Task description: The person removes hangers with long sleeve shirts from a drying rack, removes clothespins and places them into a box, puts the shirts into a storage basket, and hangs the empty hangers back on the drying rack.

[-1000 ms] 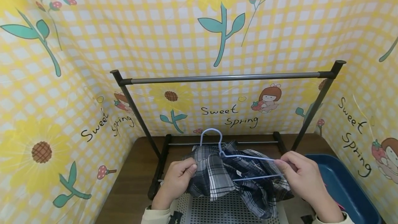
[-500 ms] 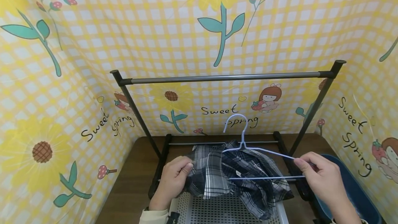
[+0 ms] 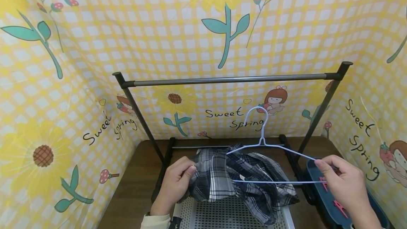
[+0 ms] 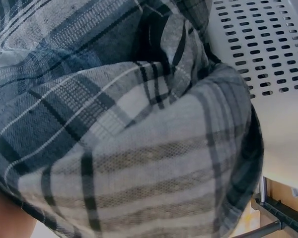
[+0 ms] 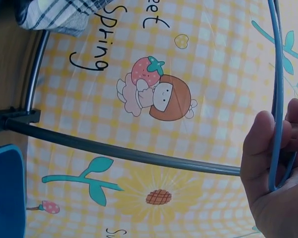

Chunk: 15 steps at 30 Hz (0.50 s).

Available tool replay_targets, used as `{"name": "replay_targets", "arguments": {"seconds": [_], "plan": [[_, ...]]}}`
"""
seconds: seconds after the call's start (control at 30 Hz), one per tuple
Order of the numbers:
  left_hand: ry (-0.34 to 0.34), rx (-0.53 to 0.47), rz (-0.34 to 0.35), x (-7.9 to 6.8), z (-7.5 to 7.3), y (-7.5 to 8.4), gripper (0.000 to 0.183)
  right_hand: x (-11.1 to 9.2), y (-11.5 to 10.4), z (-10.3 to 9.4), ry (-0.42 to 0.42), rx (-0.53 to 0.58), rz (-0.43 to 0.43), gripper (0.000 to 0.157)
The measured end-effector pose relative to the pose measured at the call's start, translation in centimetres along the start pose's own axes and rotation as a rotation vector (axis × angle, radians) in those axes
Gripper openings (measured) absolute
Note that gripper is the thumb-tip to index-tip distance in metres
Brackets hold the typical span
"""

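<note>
Plaid garment bunched over pale basket, mid-worktop, well in from L & R edges; can't tell if it rests on the basket. Pale-blue hanger: L end hidden under a garment fold, R half out in view, hook up. L hand: fingers pinching garment's L side. R hand: fingers curled round hanger's R end, clear of the cloth. Blue tub w/ pink clips inside, by worktop's R edge, partly behind R hand. Blk rack nr worktop's far edge, top rail higher than the hook. Yellow-check sheet w/ sunflowers behind
</note>
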<state>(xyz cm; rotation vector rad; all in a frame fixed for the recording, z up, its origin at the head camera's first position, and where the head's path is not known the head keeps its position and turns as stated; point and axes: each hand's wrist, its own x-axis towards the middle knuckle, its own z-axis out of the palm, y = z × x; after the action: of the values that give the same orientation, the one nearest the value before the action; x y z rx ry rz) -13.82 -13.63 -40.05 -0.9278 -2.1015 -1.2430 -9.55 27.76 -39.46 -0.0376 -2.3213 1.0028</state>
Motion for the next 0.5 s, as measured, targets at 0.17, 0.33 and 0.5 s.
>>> {"name": "replay_targets", "arguments": {"seconds": [0.17,0.33,0.5], "plan": [[0.03,-0.024,0.05,-0.1,-0.1,-0.2,0.025,0.0,0.4,-0.2,0.007,0.007,-0.015,0.012],[0.075,-0.042,0.085,-0.1,-0.3,-0.5,0.027,0.3,1.1,-0.7,0.05,0.072,-0.06,0.011],[0.107,-0.037,0.074,-0.1,-0.5,-0.4,0.028,0.7,1.7,-1.3,0.098,0.063,-0.046,0.011]]}}
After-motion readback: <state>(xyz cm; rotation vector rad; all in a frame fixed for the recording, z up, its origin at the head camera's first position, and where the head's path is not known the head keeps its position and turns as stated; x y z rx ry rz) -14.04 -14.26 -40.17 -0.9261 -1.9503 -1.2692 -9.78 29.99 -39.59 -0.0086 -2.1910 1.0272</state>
